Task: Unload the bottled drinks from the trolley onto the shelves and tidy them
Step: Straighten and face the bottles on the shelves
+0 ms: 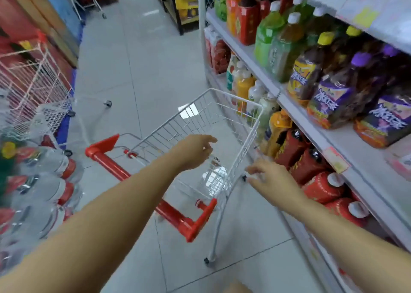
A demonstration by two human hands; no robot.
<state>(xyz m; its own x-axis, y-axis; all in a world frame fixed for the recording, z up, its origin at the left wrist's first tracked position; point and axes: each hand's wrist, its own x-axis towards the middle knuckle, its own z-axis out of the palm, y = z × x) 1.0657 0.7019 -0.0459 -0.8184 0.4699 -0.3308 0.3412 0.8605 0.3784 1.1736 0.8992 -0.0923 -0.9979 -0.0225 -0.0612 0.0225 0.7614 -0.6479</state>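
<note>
Left hand point(195, 152): fingers loosely curled, gripping nothing, above the basket. Right hand point(270, 177): fingers spread, empty, just beside the basket's right rim; contact cannot be determined. White wire trolley point(244, 102) with red plastic handle bar point(111, 166): no bottles show in the basket, so unloading appears complete and tidying remains. The trolley's long axis runs diagonally away from the handle, front pointing along the white metal shelves point(355, 150), where the plastic bottled drinks point(300, 81) stand upright.

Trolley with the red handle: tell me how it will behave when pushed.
The trolley should roll readily: it stands on small castors on smooth floor tiles. Its wire basket looks empty, so it is probably light and may swerve at a nudge. With thin legs under a high basket, it could tip if shoved sideways.
</note>
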